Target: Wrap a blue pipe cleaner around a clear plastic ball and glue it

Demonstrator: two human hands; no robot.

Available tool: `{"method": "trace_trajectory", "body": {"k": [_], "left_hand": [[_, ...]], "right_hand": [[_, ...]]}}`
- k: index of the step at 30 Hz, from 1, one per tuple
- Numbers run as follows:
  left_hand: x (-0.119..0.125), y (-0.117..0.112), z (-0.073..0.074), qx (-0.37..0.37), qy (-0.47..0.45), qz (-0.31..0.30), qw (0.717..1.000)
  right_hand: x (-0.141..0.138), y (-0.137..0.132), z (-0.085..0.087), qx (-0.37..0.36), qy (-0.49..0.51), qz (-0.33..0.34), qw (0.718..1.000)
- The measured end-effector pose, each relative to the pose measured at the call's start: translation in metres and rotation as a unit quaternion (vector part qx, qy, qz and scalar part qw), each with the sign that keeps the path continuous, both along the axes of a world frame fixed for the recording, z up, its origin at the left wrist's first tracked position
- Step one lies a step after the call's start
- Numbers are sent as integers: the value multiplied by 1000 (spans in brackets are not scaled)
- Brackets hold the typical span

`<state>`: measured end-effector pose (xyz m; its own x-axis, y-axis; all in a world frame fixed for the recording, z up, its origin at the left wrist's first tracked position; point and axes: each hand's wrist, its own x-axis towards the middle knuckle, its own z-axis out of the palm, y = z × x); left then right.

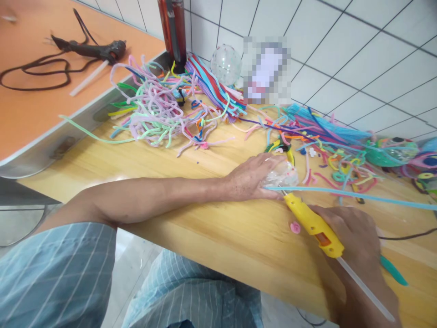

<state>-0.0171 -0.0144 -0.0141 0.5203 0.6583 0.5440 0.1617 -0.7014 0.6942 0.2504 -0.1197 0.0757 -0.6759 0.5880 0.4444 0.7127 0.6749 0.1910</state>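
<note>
My left hand rests over the wooden table, its fingers closed around a clear plastic ball. A long light-blue pipe cleaner runs from the ball by my left fingertips off to the right. In my right hand is a yellow hot glue gun, with a translucent glue stick sticking out of its rear. Its metal nozzle points at the ball, close to the end of the pipe cleaner; whether it touches cannot be made out. A small pink piece lies below the gun.
A tangle of lilac and green pipe cleaners lies at the back left, bundles of blue ones at the back right. Another clear ball stands by the tiled wall. A black glue gun with its cord is on the orange surface.
</note>
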Motion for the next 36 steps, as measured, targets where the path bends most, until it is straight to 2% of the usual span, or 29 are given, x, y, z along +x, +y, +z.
{"method": "trace_trajectory", "body": {"k": [5,19,27,36], "left_hand": [[0,0,0,3,3,5,1000],[-1,-2,2,-7,12,3,1000],[0,-1,0,0,9,7,1000],[-1,-2,1,-8,8,7,1000]], "right_hand": [[5,2,-2,-1,-4,8,1000],[-4,0,1,-15,0,9,1000],[11,1,-6,-23,-13,5,1000],[-2,0,2,-18,-6,10,1000]]}}
